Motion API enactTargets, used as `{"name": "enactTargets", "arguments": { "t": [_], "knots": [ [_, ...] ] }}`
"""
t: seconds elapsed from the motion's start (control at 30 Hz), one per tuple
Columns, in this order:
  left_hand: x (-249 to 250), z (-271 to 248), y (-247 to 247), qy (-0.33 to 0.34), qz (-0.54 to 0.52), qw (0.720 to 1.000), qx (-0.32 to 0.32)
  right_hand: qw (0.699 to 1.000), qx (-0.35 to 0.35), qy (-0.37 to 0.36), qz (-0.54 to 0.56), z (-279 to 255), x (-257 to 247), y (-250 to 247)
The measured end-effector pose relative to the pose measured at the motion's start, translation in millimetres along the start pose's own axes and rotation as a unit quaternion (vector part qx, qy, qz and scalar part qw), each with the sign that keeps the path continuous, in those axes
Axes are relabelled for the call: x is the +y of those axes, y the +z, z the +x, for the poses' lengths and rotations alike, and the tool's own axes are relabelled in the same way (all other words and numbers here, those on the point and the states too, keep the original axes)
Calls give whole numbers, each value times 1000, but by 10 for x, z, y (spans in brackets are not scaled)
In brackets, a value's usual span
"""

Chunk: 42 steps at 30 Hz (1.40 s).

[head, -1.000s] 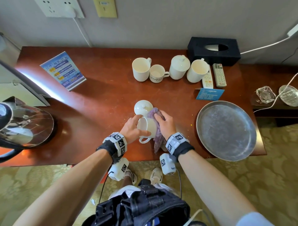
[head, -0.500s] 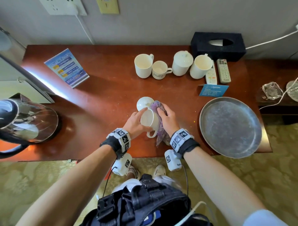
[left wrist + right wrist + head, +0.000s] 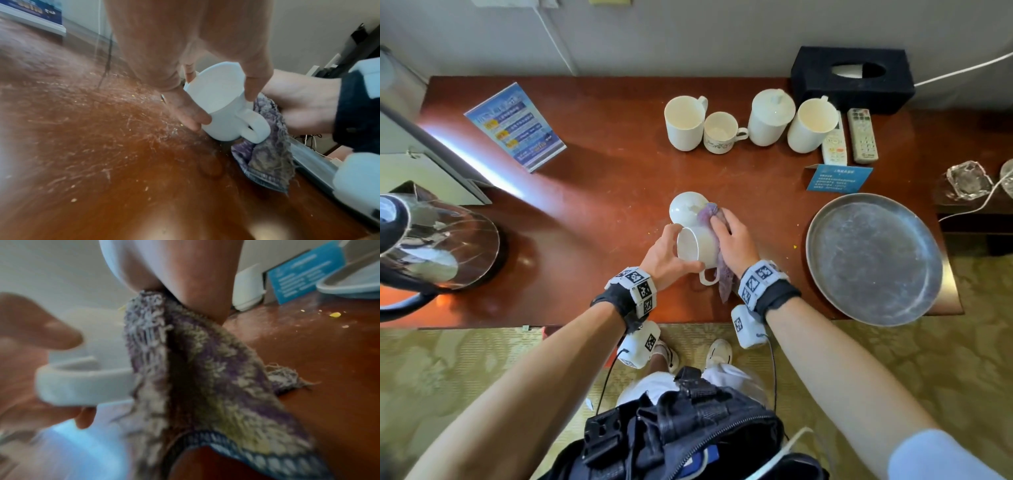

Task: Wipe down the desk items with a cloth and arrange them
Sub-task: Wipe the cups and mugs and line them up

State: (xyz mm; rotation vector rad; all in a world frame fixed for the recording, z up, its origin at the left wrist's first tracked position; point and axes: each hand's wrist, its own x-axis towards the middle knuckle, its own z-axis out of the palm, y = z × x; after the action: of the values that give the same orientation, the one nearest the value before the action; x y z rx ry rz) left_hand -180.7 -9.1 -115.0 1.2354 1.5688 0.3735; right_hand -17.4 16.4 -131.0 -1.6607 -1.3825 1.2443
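A white mug (image 3: 697, 248) is tipped on its side just above the red-brown desk (image 3: 592, 192), mouth facing left, handle toward me. My left hand (image 3: 666, 253) grips its rim (image 3: 218, 91), thumb below and fingers over the top. My right hand (image 3: 732, 241) presses a purple cloth (image 3: 714, 219) against the mug's outer wall; the cloth (image 3: 195, 378) hangs down to the desk. The mug's white lid (image 3: 685, 207) lies just behind it. Four more white cups stand at the back, one lidded cup (image 3: 770, 116) among them.
A round metal tray (image 3: 873, 258) lies at the right front edge. Behind it are a blue card (image 3: 837, 178), two remotes (image 3: 861, 135) and a black tissue box (image 3: 851, 80). A blue leaflet stand (image 3: 515, 125) and a kettle (image 3: 431, 236) are on the left. Crumbs dot the desk.
The mug has turned a little in my left hand while the right hand with the cloth slid along its side. The head camera has tilted slightly.
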Motion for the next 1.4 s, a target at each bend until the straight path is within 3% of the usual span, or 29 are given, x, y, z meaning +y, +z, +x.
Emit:
{"name": "enactTargets", "arguments": {
  "t": [0.07,0.17,0.33,0.4,0.53,0.67,1.0,1.1,1.27,1.4],
  "knots": [
    [37,18,-11,-3,0,1000,1,999,15,26,23,120,-12,-34],
    [51,74,-16,-7,1,1000,2,1000,4,3,14,19,-43,-59],
    [16,54,-13,-28,-42,999,-4,976,-60,-180,-105,-383,-11,-42],
    [12,31,-12,-32,-51,998,-12,980,-74,-156,-100,-333,31,-77],
    [-4,28,-48,-38,-52,998,-21,999,-38,-21,-14,-126,26,-93],
    [-3,72,-92,-34,-16,999,-35,999,-3,21,37,-35,45,-92],
    [172,81,-142,15,36,996,-82,997,0,34,73,115,149,-138],
    [179,106,-170,19,53,994,-93,996,-6,9,91,2,90,-126],
    [109,135,-194,9,14,997,-76,992,-74,-96,21,-284,-41,-122],
    [150,121,-188,9,21,998,-66,994,-78,-64,44,-257,18,-139]
  ]
}}
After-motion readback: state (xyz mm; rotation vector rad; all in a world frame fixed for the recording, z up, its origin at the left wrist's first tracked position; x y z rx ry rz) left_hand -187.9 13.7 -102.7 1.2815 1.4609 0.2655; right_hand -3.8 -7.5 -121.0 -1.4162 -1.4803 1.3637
